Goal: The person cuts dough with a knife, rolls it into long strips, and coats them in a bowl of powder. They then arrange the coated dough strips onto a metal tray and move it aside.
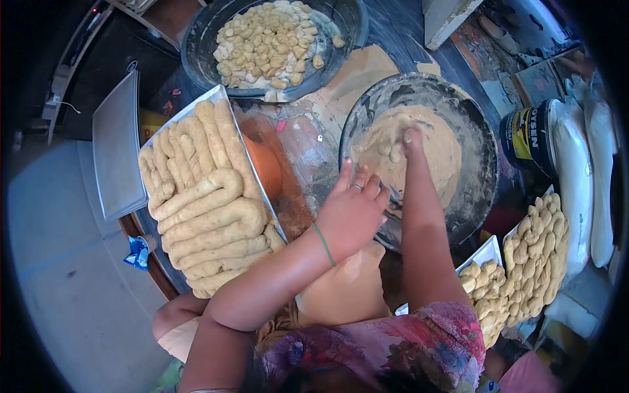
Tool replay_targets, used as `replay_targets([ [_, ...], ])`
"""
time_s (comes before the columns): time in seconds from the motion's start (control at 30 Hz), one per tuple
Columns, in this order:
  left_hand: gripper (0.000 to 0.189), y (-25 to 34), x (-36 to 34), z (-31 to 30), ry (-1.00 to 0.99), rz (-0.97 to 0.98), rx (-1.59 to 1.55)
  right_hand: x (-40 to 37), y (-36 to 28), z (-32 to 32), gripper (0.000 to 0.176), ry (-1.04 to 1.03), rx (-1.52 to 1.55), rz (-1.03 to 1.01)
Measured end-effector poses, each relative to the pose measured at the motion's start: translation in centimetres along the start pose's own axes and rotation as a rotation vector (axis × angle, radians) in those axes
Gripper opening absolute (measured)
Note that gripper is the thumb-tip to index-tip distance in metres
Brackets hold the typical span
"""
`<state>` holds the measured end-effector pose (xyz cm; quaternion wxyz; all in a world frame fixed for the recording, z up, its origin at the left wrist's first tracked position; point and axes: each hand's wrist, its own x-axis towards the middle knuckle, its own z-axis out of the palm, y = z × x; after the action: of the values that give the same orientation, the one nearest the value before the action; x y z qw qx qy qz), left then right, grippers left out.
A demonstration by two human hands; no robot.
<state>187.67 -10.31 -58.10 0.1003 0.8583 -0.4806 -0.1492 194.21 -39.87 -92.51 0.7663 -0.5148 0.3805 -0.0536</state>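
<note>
A black basin (486,147) in front of me holds a bed of light brown flour (436,157). My right hand (413,141) is down in this flour, right beside a few small dough pieces (392,153). Its fingers are mostly hidden, so I cannot see whether they grip any dough. Over the near left rim of the basin is my left hand (359,204), palm down, fingers spread, with a ring on one finger. Nothing is held in it. On a tray (259,177) to the left lie long, flour-dusted dough ropes (213,216), some folded back on themselves.
A second dark basin (359,26) at the top contains many cut dough pieces (265,42). More dough pieces (537,255) cover trays at the right. An orange container (263,164) stands beside the rope tray. A paint bucket (527,137) and plastic bags (576,183) line the right side.
</note>
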Motion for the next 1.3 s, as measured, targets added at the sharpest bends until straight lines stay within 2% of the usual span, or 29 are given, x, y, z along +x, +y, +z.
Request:
replay_targets([
  [0.07,0.046,0.7,-0.1,0.0,-0.053,0.005,0.07,1.3,-1.5,-1.8,0.029,0.08,-0.485,-0.116],
  [0.17,0.045,1.1,-0.1,-0.1,-0.008,-0.002,0.024,2.5,-3.8,-3.0,0.027,-0.025,-0.403,-0.045],
  [0.2,0.045,1.1,-0.1,-0.1,-0.029,-0.003,0.009,3.3,-3.7,-3.4,0.025,0.165,-0.156,-0.167],
  [0.3,0.045,0.9,0.3,0.1,-0.102,-0.018,-0.023,6.4,2.2,-4.9,0.025,0.459,-0.31,-0.166],
  [0.37,0.046,0.8,0.5,0.2,-0.168,-0.047,-0.041,7.0,9.0,-4.7,0.047,0.423,-1.021,-0.22],
  [0.4,0.045,0.8,0.5,0.2,-0.166,-0.048,-0.057,1.7,9.1,-1.6,0.055,0.439,-1.307,-0.269],
  [0.47,0.044,0.8,0.4,0.4,-0.161,-0.043,-0.09,-3.8,7.9,2.0,0.059,0.314,-1.218,-0.281],
  [0.57,0.04,0.9,0.1,0.2,-0.134,-0.048,-0.112,-6.4,8.7,1.2,0.07,-0.094,-1.031,-0.3],
  [0.67,0.036,0.9,-0.6,-0.2,-0.135,-0.057,-0.124,-11.3,2.3,1.0,0.049,-0.3,-0.243,0.257],
  [0.77,0.035,0.8,-1.1,-0.5,-0.186,-0.063,-0.06,-12.4,-3.5,0.1,0.04,-0.377,-0.359,0.217],
  [0.83,0.034,0.9,-0.4,-1.6,-0.317,-0.165,0.042,-12.9,-8.3,-0.8,0.035,-0.409,-0.784,0.133],
  [0.87,0.034,0.9,0.2,-2.3,-0.382,-0.216,0.095,-13.8,-10.8,-1.3,0.034,-0.43,-0.89,0.037],
  [0.9,0.034,1.1,0.9,-3.3,-0.23,-0.241,0.04,-15.1,-13.5,-1.6,0.032,-0.45,-0.995,-0.06],
  [0.97,0.035,2.7,2.0,-6.3,0.073,-0.245,-0.032,-19.3,-18.6,-1.8,0.03,-0.459,-0.714,-0.305],
  [1.03,0.037,4.2,3.3,-8.1,0.362,-0.229,-0.105,-23.0,-23.9,-1.6,0.023,-0.239,-0.728,-0.524],
  [1.1,0.039,5.5,4.3,-7.7,0.617,-0.229,-0.228,-25.8,-28.4,-1.8,0.025,-0.194,-0.566,-0.429],
  [1.13,0.038,6.0,4.3,-7.0,0.607,-0.242,-0.297,-26.7,-29.6,-1.9,0.026,-0.217,-0.467,-0.472],
  [1.23,0.037,4.9,4.9,-0.5,0.378,-0.354,-0.269,-28.2,-31.1,-1.2,0.031,-0.228,-0.174,-0.637],
  [1.3,0.038,3.4,5.1,0.2,0.057,-0.353,-0.255,-28.8,-30.2,0.4,0.035,-0.17,0.022,-0.77],
])
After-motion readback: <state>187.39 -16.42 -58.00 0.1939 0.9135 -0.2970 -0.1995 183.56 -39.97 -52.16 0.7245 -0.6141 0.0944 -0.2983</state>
